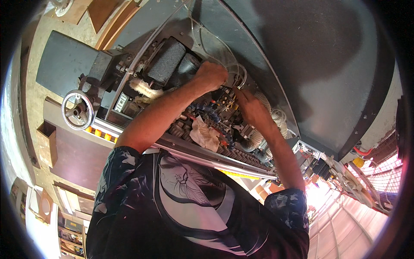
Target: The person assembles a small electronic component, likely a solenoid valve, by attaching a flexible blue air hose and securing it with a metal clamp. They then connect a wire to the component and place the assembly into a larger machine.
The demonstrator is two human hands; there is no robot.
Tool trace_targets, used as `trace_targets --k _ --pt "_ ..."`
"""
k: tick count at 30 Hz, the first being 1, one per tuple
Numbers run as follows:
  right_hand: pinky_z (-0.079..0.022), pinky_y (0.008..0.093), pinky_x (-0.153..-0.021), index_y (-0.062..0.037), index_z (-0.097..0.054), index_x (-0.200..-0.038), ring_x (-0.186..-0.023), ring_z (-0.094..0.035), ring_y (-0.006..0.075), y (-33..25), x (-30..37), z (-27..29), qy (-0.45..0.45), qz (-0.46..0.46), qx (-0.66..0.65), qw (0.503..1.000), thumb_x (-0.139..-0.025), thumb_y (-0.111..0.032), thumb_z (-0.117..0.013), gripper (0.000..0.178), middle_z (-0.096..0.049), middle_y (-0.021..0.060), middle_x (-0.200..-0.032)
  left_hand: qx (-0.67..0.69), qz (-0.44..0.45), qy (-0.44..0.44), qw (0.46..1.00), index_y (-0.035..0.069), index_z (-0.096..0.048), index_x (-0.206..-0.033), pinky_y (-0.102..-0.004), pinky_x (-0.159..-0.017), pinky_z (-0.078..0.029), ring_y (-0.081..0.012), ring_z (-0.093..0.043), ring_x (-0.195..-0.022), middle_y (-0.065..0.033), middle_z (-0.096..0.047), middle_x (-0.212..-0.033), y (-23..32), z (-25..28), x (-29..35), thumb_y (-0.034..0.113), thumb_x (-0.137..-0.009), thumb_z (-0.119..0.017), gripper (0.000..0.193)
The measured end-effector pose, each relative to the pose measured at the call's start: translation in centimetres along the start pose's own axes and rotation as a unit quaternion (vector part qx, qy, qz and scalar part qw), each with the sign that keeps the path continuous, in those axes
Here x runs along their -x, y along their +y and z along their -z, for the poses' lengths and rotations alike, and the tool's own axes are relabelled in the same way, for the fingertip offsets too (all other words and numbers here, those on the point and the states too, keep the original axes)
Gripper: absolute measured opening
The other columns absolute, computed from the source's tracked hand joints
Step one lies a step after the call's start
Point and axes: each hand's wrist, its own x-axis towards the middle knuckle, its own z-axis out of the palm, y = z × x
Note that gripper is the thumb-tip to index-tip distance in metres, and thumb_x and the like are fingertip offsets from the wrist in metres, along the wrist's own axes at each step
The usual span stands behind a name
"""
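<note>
Both my hands are inside an open machine with a dark metal housing. My left hand [212,75] is curled closed beside clear thin tubes [235,69]; what its fingers hold, if anything, is hidden. A little lower and to the right, my right hand [254,108] reaches in with its fingers drawn together at a small fitting block [225,99] with brass-coloured parts. Whatever is at those fingertips is too small to make out. Left of my left hand are a dark cylindrical motor [188,64] and a grey textured box-shaped part [166,61].
A crumpled pale cloth [204,134] lies among the machine parts, near a black chain-like track [241,157]. Ribbed white hose [256,139] runs below my right hand. A chrome handwheel [77,110] sticks out at the left. The large raised cover [332,64] stands beyond my hands.
</note>
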Motion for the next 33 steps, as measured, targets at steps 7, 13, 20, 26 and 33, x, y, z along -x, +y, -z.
trace_targets --k 7,13,20,26,33 --pt "-0.064 0.0482 -0.086 0.0025 -0.058 -0.136 -0.105 -0.074 0.0414 0.6 -2.0 -0.1 0.000 0.061 0.053 0.997 -0.093 0.004 -0.058 0.042 -0.066 0.0244 -0.124 0.002 0.004 -0.011 1.000 0.016 -0.082 -0.101 -0.0471 -0.075 -0.064 -0.0300 -0.079 -0.094 -0.0090 -0.080 -0.100 0.1 0.3 -0.1 0.011 -0.088 -0.075 0.016" --pt "-0.060 0.0546 -0.075 0.0000 -0.061 -0.116 -0.090 -0.073 0.0449 0.4 -1.6 -1.5 0.027 0.002 0.064 0.998 -0.096 -0.006 -0.064 0.022 -0.068 0.0236 -0.108 -0.010 -0.012 0.017 1.000 0.013 -0.082 -0.098 -0.0471 -0.074 -0.064 -0.0303 -0.080 -0.090 -0.0104 -0.080 -0.096 -0.2 -0.5 0.0 0.010 -0.087 -0.074 0.014" --pt "-0.056 0.0585 -0.071 0.0005 -0.065 -0.101 -0.082 -0.071 0.0499 -0.2 -2.7 -3.3 0.106 -0.106 -0.012 0.989 -0.099 -0.016 -0.068 0.017 -0.071 0.0284 -0.091 0.014 -0.003 0.028 1.000 0.013 -0.081 -0.097 -0.0469 -0.074 -0.064 -0.0312 -0.080 -0.092 -0.0112 -0.080 -0.097 -0.2 -1.0 -0.3 0.010 -0.088 -0.072 0.013" --pt "-0.058 0.0582 -0.071 0.0014 -0.070 -0.099 -0.081 -0.073 0.0512 -1.3 -4.1 -3.5 0.162 -0.212 -0.048 0.963 -0.097 -0.018 -0.069 0.020 -0.071 0.0312 -0.081 0.016 -0.004 0.037 0.999 0.014 -0.081 -0.102 -0.0468 -0.075 -0.064 -0.0306 -0.080 -0.094 -0.0109 -0.080 -0.102 -0.3 -1.0 -0.2 0.008 -0.087 -0.073 0.018" --pt "-0.055 0.0603 -0.080 0.0048 -0.069 -0.110 -0.088 -0.070 0.0551 -1.6 -3.4 -1.3 0.074 -0.200 -0.095 0.972 -0.099 -0.013 -0.065 0.021 -0.070 0.0358 -0.091 -0.013 0.003 0.004 1.000 0.010 -0.080 -0.101 -0.0453 -0.072 -0.064 -0.0312 -0.080 -0.093 -0.0127 -0.079 -0.101 0.0 -0.1 -0.4 0.013 -0.088 -0.075 0.014"
